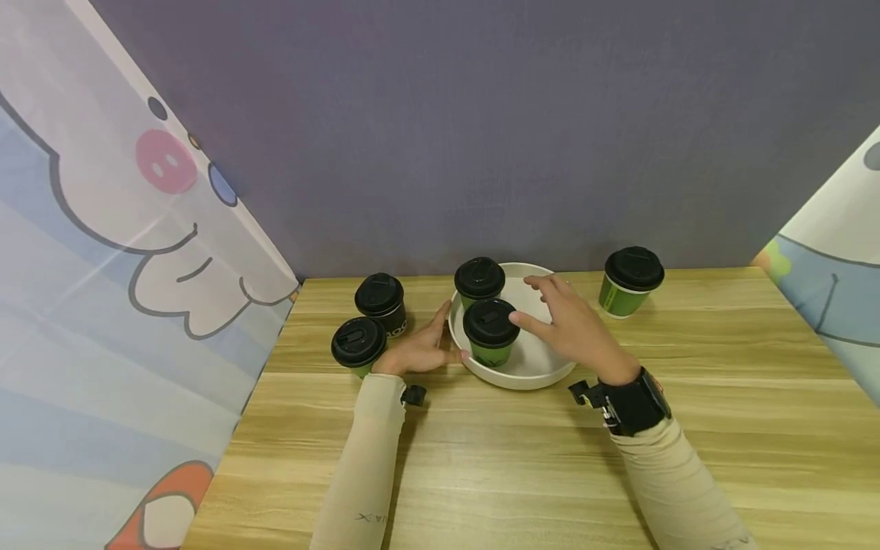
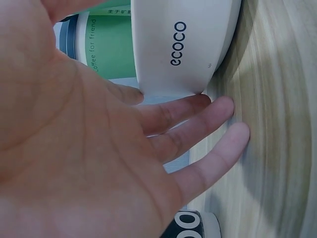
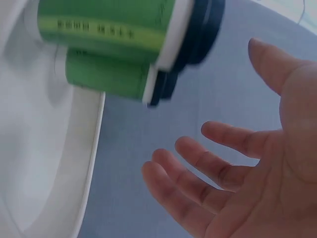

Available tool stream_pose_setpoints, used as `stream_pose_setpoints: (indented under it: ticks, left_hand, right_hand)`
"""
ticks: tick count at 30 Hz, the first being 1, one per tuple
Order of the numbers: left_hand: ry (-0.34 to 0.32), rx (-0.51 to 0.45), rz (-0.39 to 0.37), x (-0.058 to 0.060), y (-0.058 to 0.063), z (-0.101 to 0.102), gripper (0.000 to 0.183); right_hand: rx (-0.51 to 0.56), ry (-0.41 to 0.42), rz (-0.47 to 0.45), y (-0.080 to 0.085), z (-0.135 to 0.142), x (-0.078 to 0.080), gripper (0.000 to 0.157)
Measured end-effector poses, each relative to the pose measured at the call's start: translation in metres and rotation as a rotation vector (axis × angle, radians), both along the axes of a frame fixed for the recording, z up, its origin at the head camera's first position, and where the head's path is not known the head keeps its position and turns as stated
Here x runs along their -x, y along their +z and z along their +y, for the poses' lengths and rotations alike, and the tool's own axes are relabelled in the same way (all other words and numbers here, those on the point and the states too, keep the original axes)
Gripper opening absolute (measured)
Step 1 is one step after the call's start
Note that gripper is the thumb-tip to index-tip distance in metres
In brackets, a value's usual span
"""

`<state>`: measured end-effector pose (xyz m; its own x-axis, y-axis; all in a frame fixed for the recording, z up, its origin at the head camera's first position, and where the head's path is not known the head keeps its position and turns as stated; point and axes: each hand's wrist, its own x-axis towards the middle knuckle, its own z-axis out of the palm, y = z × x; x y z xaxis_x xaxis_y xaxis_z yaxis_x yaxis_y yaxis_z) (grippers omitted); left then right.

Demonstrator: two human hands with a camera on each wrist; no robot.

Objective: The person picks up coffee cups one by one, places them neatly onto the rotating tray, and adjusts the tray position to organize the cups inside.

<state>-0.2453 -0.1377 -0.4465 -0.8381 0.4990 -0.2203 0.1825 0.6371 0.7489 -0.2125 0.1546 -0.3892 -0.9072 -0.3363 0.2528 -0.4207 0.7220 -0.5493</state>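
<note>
A round white tray (image 1: pixel 543 370) marked "ecoco" (image 2: pixel 178 43) holds two green paper cups with black lids. One, the front cup (image 1: pixel 491 328), stands at the tray's near left; the back cup (image 1: pixel 480 278) is just behind it. My left hand (image 1: pixel 422 350) rests against the tray's left side, fingers extended and fingertips at its outer wall (image 2: pixel 183 74). Over the tray's right part hovers my right hand (image 1: pixel 577 332), fingers spread and loosely bent, holding nothing. Its thumb overlaps the front cup's lid in the head view, but the right wrist view shows a gap between hand and cups (image 3: pixel 106 29).
Left of my left hand stand a black cup (image 1: pixel 381 304) and a green cup (image 1: pixel 357 344), both lidded, close to that wrist. Another lidded green cup (image 1: pixel 629 284) stands at the back right. A grey wall (image 1: pixel 522 137) borders the wooden table (image 1: pixel 495 466) behind.
</note>
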Motion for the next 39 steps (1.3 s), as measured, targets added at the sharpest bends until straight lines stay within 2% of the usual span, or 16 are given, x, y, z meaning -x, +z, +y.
stream_pose_setpoints:
  ticks: [7, 11, 17, 24, 31, 39]
  left_hand:
    - [0.003, 0.002, -0.016, -0.001, 0.0, -0.003, 0.107]
    - [0.002, -0.016, -0.016, 0.0, 0.0, -0.004, 0.099]
    - [-0.016, -0.034, 0.006, 0.001, -0.001, -0.005, 0.09]
    - [-0.009, -0.028, 0.018, 0.001, -0.001, -0.004, 0.081]
    - [0.022, 0.01, 0.054, 0.002, -0.002, -0.002, 0.072]
    - [0.054, 0.05, 0.135, 0.004, -0.003, 0.001, 0.064]
  right_hand:
    - [0.036, -0.094, 0.018, 0.005, 0.03, 0.009, 0.059]
    - [0.062, -0.144, 0.063, 0.005, 0.047, 0.013, 0.053]
    - [0.133, -0.24, 0.151, -0.001, 0.069, 0.019, 0.044]
    - [0.237, -0.377, 0.2, -0.009, 0.082, 0.025, 0.04]
    - [0.262, -0.424, 0.173, -0.017, 0.096, 0.027, 0.051]
    - [0.215, -0.426, 0.121, -0.03, 0.107, 0.033, 0.071]
